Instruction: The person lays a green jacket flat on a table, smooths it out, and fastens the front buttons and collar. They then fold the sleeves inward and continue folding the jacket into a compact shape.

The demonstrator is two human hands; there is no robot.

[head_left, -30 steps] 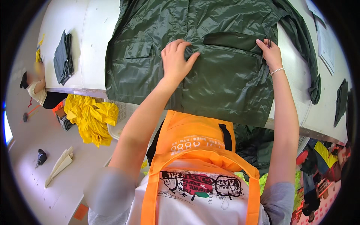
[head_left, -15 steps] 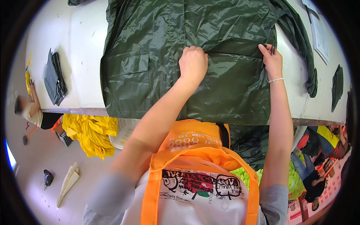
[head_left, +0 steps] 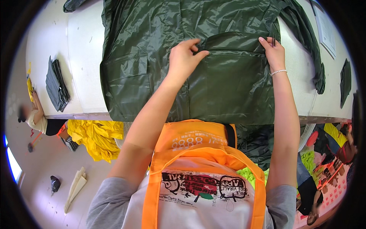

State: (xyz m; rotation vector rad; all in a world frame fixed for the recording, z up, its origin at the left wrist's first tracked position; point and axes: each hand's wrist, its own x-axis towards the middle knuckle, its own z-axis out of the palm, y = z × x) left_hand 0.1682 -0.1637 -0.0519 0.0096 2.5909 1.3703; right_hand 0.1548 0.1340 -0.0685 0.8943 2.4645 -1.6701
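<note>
A dark green, shiny raincoat (head_left: 164, 87) lies spread on the white table, its lower hem along the near edge. My left hand (head_left: 184, 58) is over the coat's middle, at the inner end of the right pocket flap (head_left: 238, 42). Its thumb and fingertips are apart, with nothing seen between them. My right hand (head_left: 275, 55) pinches the outer end of that flap between thumb and finger. A small dark pointed tool, perhaps snips, shows among its fingers; its kind is unclear. A second pocket flap (head_left: 127, 65) lies flat on the coat's left side.
Folded dark green pieces (head_left: 57, 84) lie on the white table (head_left: 85, 57) at left, another dark piece (head_left: 345, 84) at far right. Papers (head_left: 326, 32) rest at the upper right. Yellow cloth (head_left: 95, 137) is heaped below the table's edge. Other people are at both sides.
My left hand has opened from a closed grip on the flap's inner end and shifted slightly left. My right hand keeps its pinch and has moved slightly up.
</note>
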